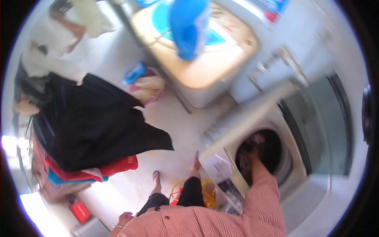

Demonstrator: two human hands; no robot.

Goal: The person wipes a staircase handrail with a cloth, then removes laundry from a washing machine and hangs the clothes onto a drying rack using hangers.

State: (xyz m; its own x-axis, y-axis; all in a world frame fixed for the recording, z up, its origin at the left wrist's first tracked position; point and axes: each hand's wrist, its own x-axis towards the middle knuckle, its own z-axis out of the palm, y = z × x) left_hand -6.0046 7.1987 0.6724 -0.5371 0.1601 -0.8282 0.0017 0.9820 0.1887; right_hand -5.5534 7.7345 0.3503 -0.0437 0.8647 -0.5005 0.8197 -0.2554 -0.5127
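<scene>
My right hand [252, 154] reaches down into the dark drum [271, 145] of a top-loading washing machine [296, 148], where dim cloth lies around it. Shadow hides my fingertips, so a grip on the cloth cannot be made out. The machine's see-through lid [322, 124] is raised at the right. Low at my left side hangs my left hand [125, 218], a bangle on its wrist, fingers loosely apart and nothing seen in it.
Black cloth [97, 121] hangs at the left over red cloth [118, 167]. Ahead, a blurred blue object [189, 29] is above a cream-rimmed basin [189, 75]. Items [146, 86] lie on the floor. A yellow hose-like coil [210, 195] is beside my leg; a red box [80, 212] is lower left.
</scene>
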